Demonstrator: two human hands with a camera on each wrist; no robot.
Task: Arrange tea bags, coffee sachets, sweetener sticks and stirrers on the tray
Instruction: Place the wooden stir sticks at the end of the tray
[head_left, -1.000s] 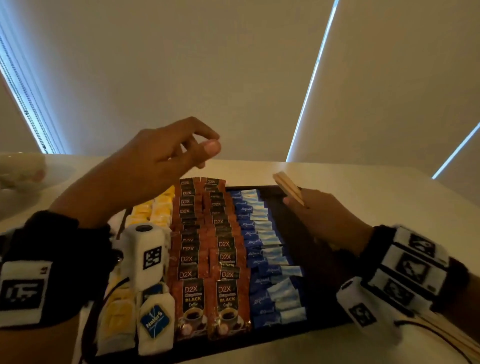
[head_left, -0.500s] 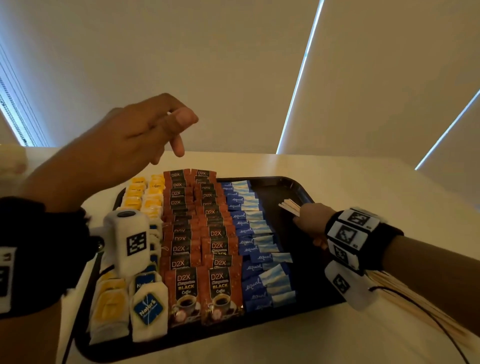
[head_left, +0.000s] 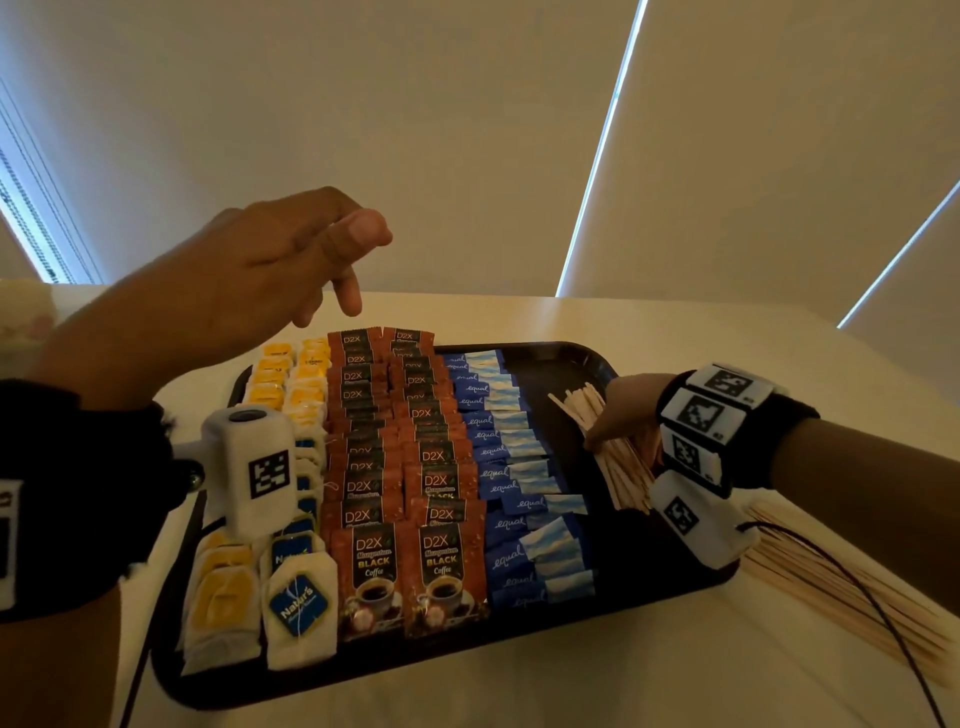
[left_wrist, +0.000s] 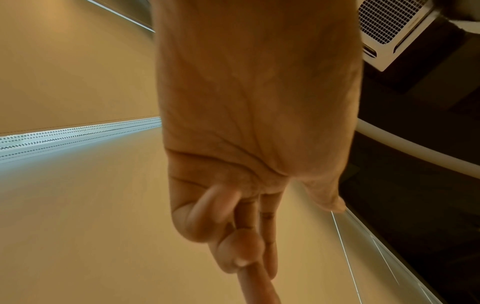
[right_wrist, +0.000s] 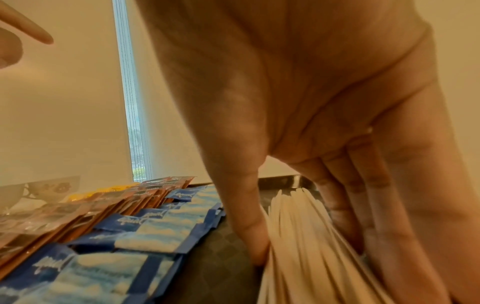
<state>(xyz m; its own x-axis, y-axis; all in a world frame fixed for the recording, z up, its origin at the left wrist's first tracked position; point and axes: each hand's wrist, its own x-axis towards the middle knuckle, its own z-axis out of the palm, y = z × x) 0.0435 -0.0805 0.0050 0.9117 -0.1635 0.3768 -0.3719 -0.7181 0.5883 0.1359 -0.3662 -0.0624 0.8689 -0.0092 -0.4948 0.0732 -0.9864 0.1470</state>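
Dark tray (head_left: 561, 358), smooth plastic by its look, with a faint sheen along the rim. Stirrers (head_left: 618, 467) under my right hand (head_left: 626, 410): pale, matt wood, thin and flat. Sweetener sticks (head_left: 511, 452): blue printed paper, matt. Coffee sachets (head_left: 410, 566): brown film with a glossy, reflective face. Tea bags (head_left: 298, 603): white porous paper, soft and dull, with coloured paper tags. Table (head_left: 675, 322): white, smooth, matt surface. My wrist bands (head_left: 737, 431): black cloth carrying white hard-plastic blocks with printed markers. Cups (right_wrist: 49, 189) at left in the right wrist view: glazed ceramic, patterned.
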